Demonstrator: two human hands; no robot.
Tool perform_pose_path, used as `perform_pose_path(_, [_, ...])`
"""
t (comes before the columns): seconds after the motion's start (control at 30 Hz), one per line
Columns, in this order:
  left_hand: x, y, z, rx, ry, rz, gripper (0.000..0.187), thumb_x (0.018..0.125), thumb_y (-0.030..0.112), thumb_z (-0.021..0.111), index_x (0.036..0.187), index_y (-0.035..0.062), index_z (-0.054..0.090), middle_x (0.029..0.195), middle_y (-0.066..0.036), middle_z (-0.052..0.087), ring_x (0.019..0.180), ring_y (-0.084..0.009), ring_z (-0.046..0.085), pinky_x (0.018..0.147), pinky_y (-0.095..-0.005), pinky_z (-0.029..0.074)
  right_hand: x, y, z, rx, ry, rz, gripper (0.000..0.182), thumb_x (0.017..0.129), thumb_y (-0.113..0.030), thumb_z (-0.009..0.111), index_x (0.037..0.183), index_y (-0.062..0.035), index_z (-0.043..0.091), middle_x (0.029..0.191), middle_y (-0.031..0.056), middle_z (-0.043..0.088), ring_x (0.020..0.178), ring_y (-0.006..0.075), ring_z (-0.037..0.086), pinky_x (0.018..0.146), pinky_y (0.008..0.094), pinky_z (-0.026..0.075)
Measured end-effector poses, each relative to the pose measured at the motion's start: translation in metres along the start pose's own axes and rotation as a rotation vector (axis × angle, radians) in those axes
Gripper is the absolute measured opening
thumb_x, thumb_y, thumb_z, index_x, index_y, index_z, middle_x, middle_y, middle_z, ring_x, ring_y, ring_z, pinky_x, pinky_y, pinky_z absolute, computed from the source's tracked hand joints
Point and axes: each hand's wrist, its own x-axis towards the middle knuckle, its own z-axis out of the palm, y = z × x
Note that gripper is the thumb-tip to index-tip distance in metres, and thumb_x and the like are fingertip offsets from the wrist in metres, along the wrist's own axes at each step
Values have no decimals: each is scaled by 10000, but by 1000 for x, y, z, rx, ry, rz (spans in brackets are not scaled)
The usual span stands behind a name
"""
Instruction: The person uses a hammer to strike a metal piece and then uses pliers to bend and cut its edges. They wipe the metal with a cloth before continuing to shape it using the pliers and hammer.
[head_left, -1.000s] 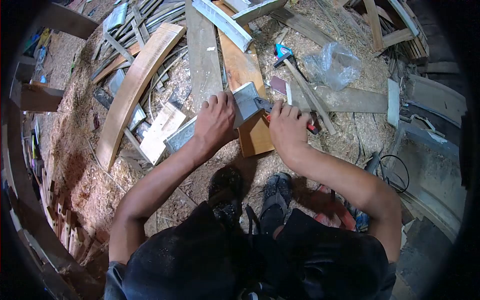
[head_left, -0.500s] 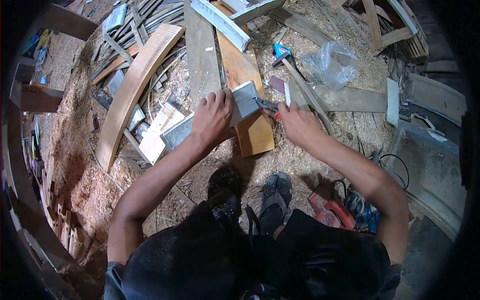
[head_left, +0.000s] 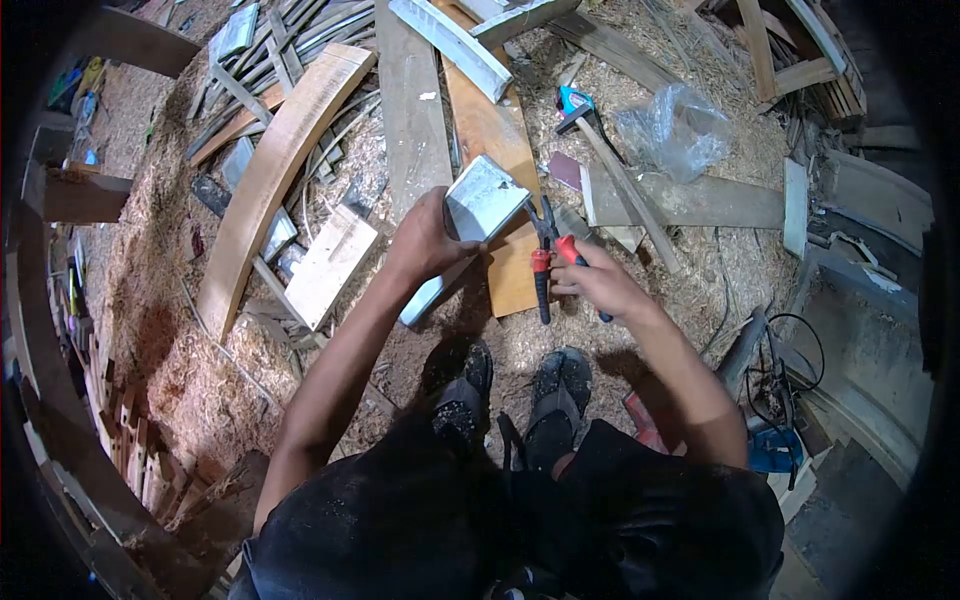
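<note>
My left hand (head_left: 425, 240) grips a pale, white-painted piece of wood (head_left: 482, 203), its broad face tilted up and one end hanging low toward my feet. In my right hand (head_left: 600, 277) is a pair of pliers (head_left: 546, 235) with red and black handles, the handles spread apart. The jaws sit right at the upper right corner of the painted wood. Beneath the work lies an orange-brown board (head_left: 513, 275), running away from me. A hammer (head_left: 625, 190) with a wooden handle rests on the ground to the right of the pliers.
A curved plank (head_left: 280, 190) lies on the left, beside a short pale board (head_left: 332, 265). Near the hammer are a clear plastic bag (head_left: 685, 135) and a blue tape measure (head_left: 574, 101). A red tool (head_left: 645, 420) is by my right foot. Wood shavings cover the ground.
The painted wood has turned, its face now tipped up and its near end swung toward my feet. The pliers have rotated to point away from me, and their handles have spread.
</note>
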Motion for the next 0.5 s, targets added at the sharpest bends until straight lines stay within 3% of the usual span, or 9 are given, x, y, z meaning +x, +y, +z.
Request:
perform_pose_path(0.1, [2, 8, -11, -97, -103, -181, 708, 670, 390, 881, 1166, 9, 549, 1001, -253, 676, 995, -380, 663, 887, -430, 512, 4, 4, 2, 445, -243, 111, 337, 945, -98, 500, 1269, -8, 522, 1145, 135, 638, 1061, 258, 665, 916, 425, 538])
perform_pose_path(0.13, [1, 11, -19, -139, -109, -136, 606, 735, 344, 846, 1175, 24, 581, 976, -230, 692, 985, -353, 680, 869, -416, 513, -1, -1, 4, 473, -260, 137, 345, 965, -116, 480, 1288, 4, 492, 1191, 158, 634, 1086, 312, 664, 869, 476, 566])
perform_pose_path(0.23, [-4, 15, -17, -267, -125, 37, 537, 780, 268, 809, 1216, 45, 587, 1029, -207, 695, 1002, -331, 681, 869, -413, 511, 0, -5, 10, 442, -304, 147, 415, 975, -123, 484, 1364, 8, 432, 1276, 194, 575, 1177, 375, 615, 878, 523, 560])
perform_pose_path(0.27, [-6, 16, -12, -299, -134, 55, 579, 807, 155, 781, 1323, 25, 552, 1123, -176, 693, 1033, -212, 662, 916, -349, 499, -3, -9, 10, 455, -316, 131, 351, 964, -104, 469, 1297, 6, 477, 1191, 167, 626, 1119, 329, 652, 813, 494, 603])
perform_pose_path(0.37, [-6, 13, -5, -293, -108, 166, 523, 776, 147, 753, 1261, 78, 569, 1075, -218, 669, 1026, -389, 647, 888, -442, 497, -7, -26, 5, 418, -373, 187, 354, 959, -81, 457, 1301, 12, 472, 1175, 173, 618, 1100, 333, 662, 793, 491, 610])
perform_pose_path(0.5, [2, 2, -5, -253, -169, 288, 504, 730, 97, 712, 1212, 76, 565, 1044, -208, 642, 1012, -420, 614, 861, -463, 492, -9, -31, -8, 417, -391, 207, 363, 941, -32, 442, 1296, 40, 468, 1125, 199, 633, 1053, 363, 679, 743, 479, 620])
